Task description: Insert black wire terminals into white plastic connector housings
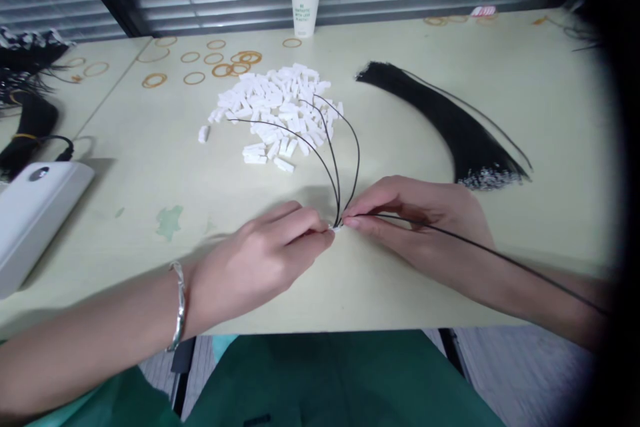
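Observation:
My left hand [280,240] is closed, thumb and forefinger pinching a small white plastic connector [337,227] that shows only at the fingertips. Three thin black wires [338,180] rise from the connector and fan out over the pile. Between thumb and forefinger, my right hand [415,217] grips a further black wire [480,240], its end right at the connector and its length trailing back over my right forearm. Whether that end is inside the connector is hidden by the fingertips. Ahead lies a heap of white connectors [285,97].
A bundle of black wires [430,103] with metal-tipped ends lies at the right. Rubber bands [230,69] are scattered behind the heap, near a paper cup [306,3]. On the left are a white power bank [43,213] and more bundled wires [30,123].

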Motion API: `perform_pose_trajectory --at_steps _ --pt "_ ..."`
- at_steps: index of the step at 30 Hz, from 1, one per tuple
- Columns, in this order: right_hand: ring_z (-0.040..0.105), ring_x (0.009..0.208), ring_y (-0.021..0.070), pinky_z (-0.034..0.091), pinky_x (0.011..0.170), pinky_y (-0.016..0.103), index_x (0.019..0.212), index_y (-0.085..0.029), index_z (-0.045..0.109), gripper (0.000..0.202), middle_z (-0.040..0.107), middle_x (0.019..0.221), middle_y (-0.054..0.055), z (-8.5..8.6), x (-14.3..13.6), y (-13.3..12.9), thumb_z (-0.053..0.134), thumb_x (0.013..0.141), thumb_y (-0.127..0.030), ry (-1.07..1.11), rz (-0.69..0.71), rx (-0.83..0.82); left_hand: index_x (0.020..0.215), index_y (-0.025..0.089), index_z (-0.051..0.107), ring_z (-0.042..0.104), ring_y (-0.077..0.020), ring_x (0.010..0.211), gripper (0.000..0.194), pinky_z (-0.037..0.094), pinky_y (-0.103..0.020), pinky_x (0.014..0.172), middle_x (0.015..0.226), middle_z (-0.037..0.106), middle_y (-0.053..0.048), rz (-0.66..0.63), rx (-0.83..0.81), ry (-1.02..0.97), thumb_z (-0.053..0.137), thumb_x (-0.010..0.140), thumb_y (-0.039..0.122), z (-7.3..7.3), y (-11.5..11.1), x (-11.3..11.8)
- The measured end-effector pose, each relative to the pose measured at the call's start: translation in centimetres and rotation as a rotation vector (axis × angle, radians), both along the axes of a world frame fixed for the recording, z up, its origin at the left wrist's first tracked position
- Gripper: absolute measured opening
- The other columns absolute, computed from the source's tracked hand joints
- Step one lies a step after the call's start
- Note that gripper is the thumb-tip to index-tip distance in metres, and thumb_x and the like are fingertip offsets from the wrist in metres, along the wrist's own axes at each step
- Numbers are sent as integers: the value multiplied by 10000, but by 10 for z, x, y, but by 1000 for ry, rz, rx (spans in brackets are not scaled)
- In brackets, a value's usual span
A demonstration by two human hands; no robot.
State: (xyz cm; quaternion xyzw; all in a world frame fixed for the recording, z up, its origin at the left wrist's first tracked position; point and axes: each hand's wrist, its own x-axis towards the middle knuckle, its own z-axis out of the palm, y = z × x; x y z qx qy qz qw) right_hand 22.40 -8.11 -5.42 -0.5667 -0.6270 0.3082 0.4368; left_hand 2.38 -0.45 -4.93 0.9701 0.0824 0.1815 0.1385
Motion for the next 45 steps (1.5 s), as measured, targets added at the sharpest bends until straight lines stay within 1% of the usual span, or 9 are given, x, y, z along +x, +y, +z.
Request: perform_pose_trajectory --at_steps 24,29,33,35,38,39,41,43,45 --pt "577 667 107 447 570 239 809 -242 607 75 626 766 -21 -1 -1 0 550 825 -197 -166 139 94 1000 113 610 555 -165 818 266 508 -280 664 902 614 -76 3 -25 10 478 814 -24 0 -1 -1" --pt "595 762 116 495 672 243 859 -223 612 95 628 849 -4 2 2 3 578 802 -155 -82 181 58 1020 108 603 552 -161 845 237 516 -283 706 929 603 -74 0 -22 17 487 837 10 -2 0 -2" --pt "614 784 122 525 718 274 912 -237 604 186 627 881 3 16 32 0 589 787 -101 158 119 187 1018 121 588 551 -148 919 225 509 -275 822 980 579 -61 6 -48 43 481 850 17 -1 0 -4" --pt "618 748 121 531 637 273 945 -264 602 256 626 866 -1 27 64 -9 565 791 -64 212 225 270 998 143 590 556 -142 924 217 509 -274 833 974 577 -50 18 -46 70 468 859 28 -1 -1 -5" --pt "622 908 160 525 702 298 1008 -294 616 341 648 890 37 42 124 -28 467 840 -39 -34 401 56 987 160 591 562 -149 937 209 512 -287 838 978 578 -47 13 -18 93 457 870 50 -1 0 -7" --pt "589 1016 181 510 770 303 1003 -282 638 307 645 952 66 44 144 -34 474 849 -72 -146 292 22 984 161 590 562 -150 940 206 512 -290 838 980 578 -47 10 -12 90 454 872 53 -1 0 -7" --pt "562 1073 176 467 851 271 1084 -266 623 271 592 1153 94 41 178 -40 526 845 -181 -336 -93 -99 973 158 586 562 -148 935 199 510 -288 833 978 576 -46 9 -13 74 447 877 53 -2 0 -7" --pt "604 964 151 459 796 234 1050 -245 640 249 615 1122 99 31 199 -39 563 819 -295 -450 -424 -205 963 154 579 559 -135 917 190 507 -272 825 966 572 -42 6 -33 54 444 879 49 -3 1 -5" --pt "627 820 136 453 706 226 917 -208 688 223 667 980 97 18 207 -32 614 764 -352 -489 -558 -239 960 152 572 552 -120 897 177 502 -253 814 956 564 -36 5 -60 34 451 880 50 -3 1 -4"
